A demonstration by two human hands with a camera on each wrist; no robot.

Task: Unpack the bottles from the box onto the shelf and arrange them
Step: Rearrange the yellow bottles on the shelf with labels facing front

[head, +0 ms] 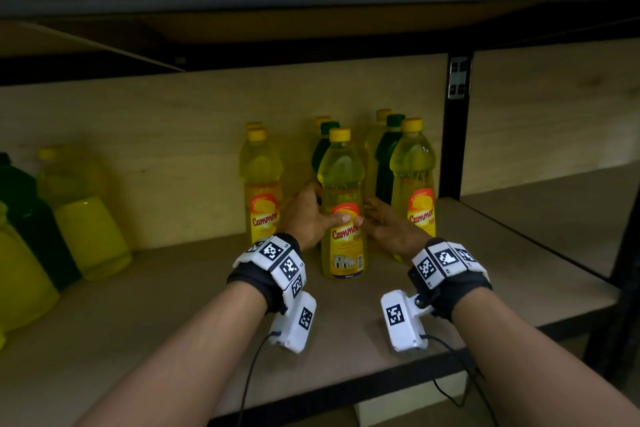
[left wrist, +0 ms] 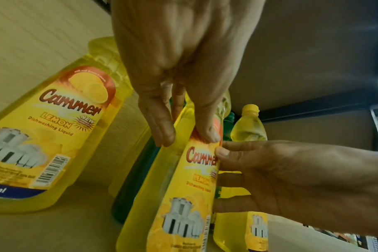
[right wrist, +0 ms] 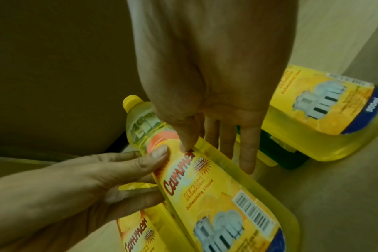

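Observation:
A yellow lemon dishwashing-liquid bottle (head: 343, 204) stands upright at the front of a group on the wooden shelf (head: 173, 305). My left hand (head: 322, 208) holds its left side, with the thumb on the label. From the right, my right hand (head: 374, 218) holds it, and the two thumbs nearly meet on the label. In the left wrist view the left hand (left wrist: 186, 136) lies along the bottle (left wrist: 183, 196) and the right hand (left wrist: 270, 179) reaches behind it. The right wrist view shows the right hand (right wrist: 216, 153) and the left hand (right wrist: 97, 179) on the same bottle (right wrist: 216, 196).
Yellow bottles stand to the left (head: 261, 184) and right (head: 414, 177), with green bottles (head: 389, 156) behind. Larger yellow (head: 83, 218) and dark green (head: 31, 211) bottles stand at the far left. A black upright post (head: 453, 128) bounds the bay on the right. The box is out of view.

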